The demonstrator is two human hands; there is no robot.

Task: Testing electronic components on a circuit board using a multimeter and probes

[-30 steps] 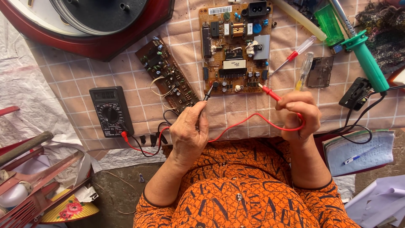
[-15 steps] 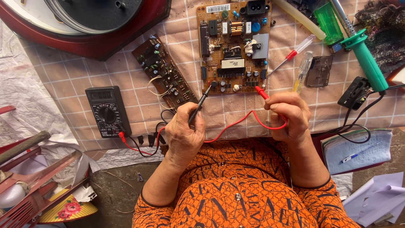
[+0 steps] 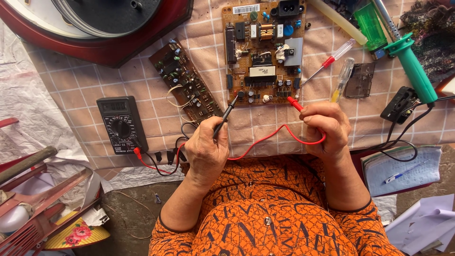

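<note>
While tips touch the circuit board [image 3: 263,52], left hand [image 3: 208,154] grip closed round black probe [image 3: 225,115], right hand [image 3: 326,128] round red probe [image 3: 295,104]

A table covered with a pink checked cloth [image 3: 208,28] fills the upper part of the frame. At top centre lies a brown circuit board [image 3: 263,52]; a narrower dark circuit board [image 3: 186,80] lies slanted to its left. A black multimeter [image 3: 121,124] sits at centre left, near the cloth's edge. In the upper left rests a round red appliance [image 3: 118,50]. Right of the brown board lie a red-handled screwdriver [image 3: 327,62], a yellow-tipped tester screwdriver [image 3: 342,78] and a small clear plastic piece [image 3: 359,80]. A green-handled soldering iron [image 3: 411,66] lies at upper right, and a notebook with a pen [image 3: 403,169] at lower right.
</note>
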